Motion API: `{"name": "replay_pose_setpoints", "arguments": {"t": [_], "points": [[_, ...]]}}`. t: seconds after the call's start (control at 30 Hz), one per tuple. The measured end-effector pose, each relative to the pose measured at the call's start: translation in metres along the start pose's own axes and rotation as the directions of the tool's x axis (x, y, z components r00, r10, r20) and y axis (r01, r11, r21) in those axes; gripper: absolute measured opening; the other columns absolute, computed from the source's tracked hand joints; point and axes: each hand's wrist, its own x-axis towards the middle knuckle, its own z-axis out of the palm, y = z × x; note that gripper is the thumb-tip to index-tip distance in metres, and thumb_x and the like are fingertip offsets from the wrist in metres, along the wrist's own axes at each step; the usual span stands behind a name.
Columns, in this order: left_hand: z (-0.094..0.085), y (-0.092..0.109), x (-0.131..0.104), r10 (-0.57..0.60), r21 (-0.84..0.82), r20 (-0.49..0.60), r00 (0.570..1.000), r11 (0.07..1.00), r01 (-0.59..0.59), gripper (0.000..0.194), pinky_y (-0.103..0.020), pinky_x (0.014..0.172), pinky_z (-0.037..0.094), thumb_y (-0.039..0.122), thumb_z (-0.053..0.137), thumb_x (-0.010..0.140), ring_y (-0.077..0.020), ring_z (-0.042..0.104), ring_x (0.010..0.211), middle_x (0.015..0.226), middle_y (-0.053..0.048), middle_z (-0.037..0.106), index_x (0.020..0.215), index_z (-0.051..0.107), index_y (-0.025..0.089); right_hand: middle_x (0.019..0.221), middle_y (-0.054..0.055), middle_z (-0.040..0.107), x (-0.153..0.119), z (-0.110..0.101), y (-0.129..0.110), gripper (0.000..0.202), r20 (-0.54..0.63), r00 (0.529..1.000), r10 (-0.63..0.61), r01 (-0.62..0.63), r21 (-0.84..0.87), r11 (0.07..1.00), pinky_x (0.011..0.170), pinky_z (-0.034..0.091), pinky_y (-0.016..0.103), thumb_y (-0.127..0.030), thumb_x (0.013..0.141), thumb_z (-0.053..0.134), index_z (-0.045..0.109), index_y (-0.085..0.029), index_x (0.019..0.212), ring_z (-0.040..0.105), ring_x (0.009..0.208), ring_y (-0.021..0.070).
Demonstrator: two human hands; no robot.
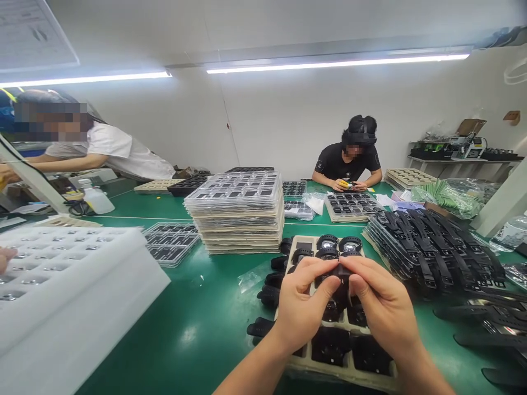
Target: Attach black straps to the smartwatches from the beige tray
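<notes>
In front of me, my left hand (302, 302) and my right hand (382, 302) pinch a black watch (341, 271) between thumbs and fingertips. My fingers cover most of it. Both hands are over a beige moulded tray (304, 363) with square compartments. Round black watches (328, 241) with curled straps sit in its far compartments, and dark pieces (331, 346) lie in the near ones. Along the tray's left side, more black straps (269, 296) rest on the green table (197, 329).
A tall stack of trays (242, 219) stands beyond, left of centre. White foam (102, 291) with small metal parts fills the left, a person's fingers (6, 258) at its edge. Black watches (432, 241) cover stacked trays at right. Two co-workers, one person (349, 164) opposite and another person (119, 148) at left, lean over the table.
</notes>
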Motion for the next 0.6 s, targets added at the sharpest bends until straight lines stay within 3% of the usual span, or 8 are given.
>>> {"name": "replay_pose_setpoints", "arguments": {"t": [0.07,0.17,0.27,0.33,0.43,0.5,0.6], "points": [[-0.001,0.002,-0.001,0.002,0.012,0.057,0.998,1.000,-0.003,0.023,-0.026,0.085,0.061,0.023,0.070,0.096,-0.0188,0.074,0.093,0.104,-0.009,0.078,0.116,0.083,0.024,0.093,0.002,0.080,0.000,0.001,0.003,0.019,-0.016,0.993,0.115,-0.113,0.100,0.989,0.056,0.060,0.024,-0.035,0.101,0.070,0.083,-0.035,0.114,0.066,0.058,0.0129],[-0.001,0.002,0.000,0.035,0.050,0.081,0.996,0.998,-0.039,0.023,-0.025,0.082,0.061,0.022,0.071,0.096,-0.0194,0.074,0.093,0.104,-0.009,0.079,0.116,0.082,0.023,0.072,0.001,0.070,0.001,-0.001,0.007,0.026,0.018,0.962,0.274,-0.268,0.270,0.925,0.049,0.052,0.024,-0.046,0.100,0.070,0.085,-0.027,0.109,0.058,0.051,0.0125],[-0.003,-0.002,0.003,0.218,0.139,0.072,0.973,0.964,-0.226,0.017,-0.027,0.077,0.061,0.020,0.077,0.092,-0.0192,0.074,0.084,0.092,-0.006,0.081,0.107,0.084,0.024,0.065,0.001,0.064,0.001,-0.004,0.006,0.035,0.083,0.934,0.348,-0.356,0.304,0.884,0.046,0.048,0.025,-0.052,0.098,0.070,0.085,-0.021,0.105,0.055,0.050,0.0133],[-0.005,-0.004,0.006,0.392,0.226,0.120,0.912,0.884,-0.409,0.022,-0.030,0.078,0.061,0.014,0.073,0.093,-0.0193,0.073,0.081,0.089,-0.005,0.083,0.110,0.082,0.026,0.063,0.001,0.065,0.001,-0.006,0.004,0.036,0.128,0.925,0.359,-0.380,0.247,0.892,0.046,0.050,0.024,-0.052,0.098,0.070,0.084,-0.021,0.109,0.056,0.050,0.0138],[-0.009,-0.004,0.005,0.564,0.393,0.238,0.791,0.689,-0.609,0.033,-0.036,0.081,0.061,0.007,0.061,0.097,-0.0223,0.072,0.085,0.098,-0.010,0.083,0.123,0.076,0.020,0.089,0.003,0.080,-0.001,-0.008,0.001,0.030,0.159,0.931,0.327,-0.347,0.115,0.931,0.060,0.062,0.023,-0.048,0.089,0.080,0.082,-0.027,0.111,0.072,0.067,0.0175],[-0.009,-0.001,0.000,0.613,0.504,0.314,0.725,0.539,-0.675,0.033,-0.038,0.082,0.062,0.006,0.056,0.098,-0.0254,0.073,0.091,0.102,-0.016,0.082,0.126,0.072,0.010,0.102,0.001,0.083,-0.003,-0.008,0.003,0.026,0.136,0.952,0.275,-0.283,0.047,0.958,0.069,0.065,0.021,-0.045,0.083,0.086,0.082,-0.031,0.105,0.079,0.078,0.0200],[-0.006,0.001,-0.010,0.623,0.617,0.400,0.672,0.359,-0.700,0.032,-0.038,0.084,0.063,0.006,0.052,0.099,-0.0266,0.076,0.095,0.100,-0.019,0.081,0.126,0.069,0.002,0.093,0.000,0.085,-0.007,-0.008,0.010,0.023,0.086,0.978,0.191,-0.193,0.013,0.981,0.060,0.065,0.017,-0.044,0.081,0.087,0.083,-0.031,0.099,0.080,0.069,0.0212]]}}
